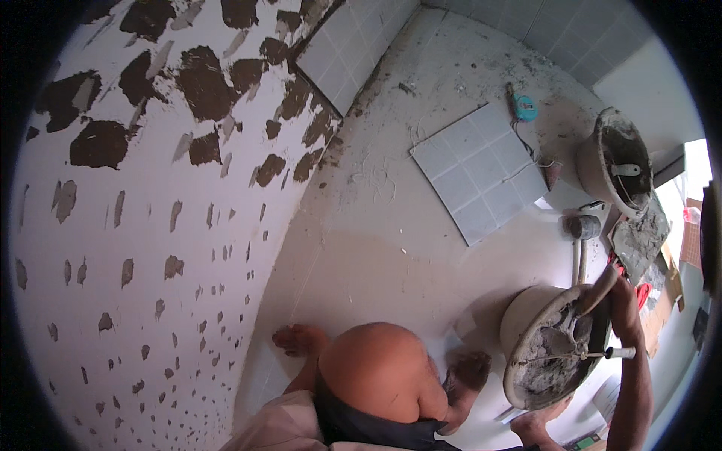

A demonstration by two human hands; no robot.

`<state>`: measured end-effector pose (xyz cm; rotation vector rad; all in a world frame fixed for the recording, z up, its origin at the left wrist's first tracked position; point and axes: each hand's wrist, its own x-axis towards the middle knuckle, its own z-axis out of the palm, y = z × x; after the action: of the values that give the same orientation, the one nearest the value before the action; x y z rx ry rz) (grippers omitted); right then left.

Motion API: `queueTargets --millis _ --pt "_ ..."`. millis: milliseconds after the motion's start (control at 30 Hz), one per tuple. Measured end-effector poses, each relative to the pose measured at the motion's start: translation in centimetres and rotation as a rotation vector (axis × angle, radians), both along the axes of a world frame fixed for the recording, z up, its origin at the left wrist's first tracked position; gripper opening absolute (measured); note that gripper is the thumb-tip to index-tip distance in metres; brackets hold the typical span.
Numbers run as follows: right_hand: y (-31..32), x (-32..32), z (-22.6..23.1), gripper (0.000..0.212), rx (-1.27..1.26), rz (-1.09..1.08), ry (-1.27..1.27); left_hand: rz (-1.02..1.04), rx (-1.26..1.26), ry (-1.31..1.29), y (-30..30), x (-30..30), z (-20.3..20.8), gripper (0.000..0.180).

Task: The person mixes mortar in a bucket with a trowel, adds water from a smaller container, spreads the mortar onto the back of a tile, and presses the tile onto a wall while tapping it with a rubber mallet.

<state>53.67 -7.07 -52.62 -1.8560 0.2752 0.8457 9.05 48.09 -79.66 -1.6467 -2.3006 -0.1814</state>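
Observation:
At the right, my right hand (623,304) is closed around the curved handle of a trowel (598,292). The trowel's metal shank reaches down into a pale bucket (519,312), and its blade is hard to make out in the grey mortar (545,361). The bucket tilts toward me; its wire bail has a white grip (620,352) next to my right forearm. My left hand (298,340) hangs beside my bent knee near the wall's foot. Its fingers are loosely bent and apart, with nothing visible in them.
A grey gridded tile (481,173) lies on the floor, with a turquoise tape measure (525,107) beyond it. A mallet (583,226) rests between the bucket and a second mortar bucket (590,161). Mortar-daubed wall (150,225) rises at left; my bare foot (468,376) is beside the bucket.

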Motion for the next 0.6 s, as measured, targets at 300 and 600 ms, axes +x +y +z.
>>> queueTargets --millis 300,600 --pt "5.0 5.0 2.9 0.031 -0.437 0.694 -0.279 0.031 -0.011 -0.044 1.2 0.7 0.0 0.051" --pt "7.1 2.2 8.0 0.036 -0.240 0.298 -0.098 0.001 -0.019 -0.065 1.6 0.6 0.4 0.051"
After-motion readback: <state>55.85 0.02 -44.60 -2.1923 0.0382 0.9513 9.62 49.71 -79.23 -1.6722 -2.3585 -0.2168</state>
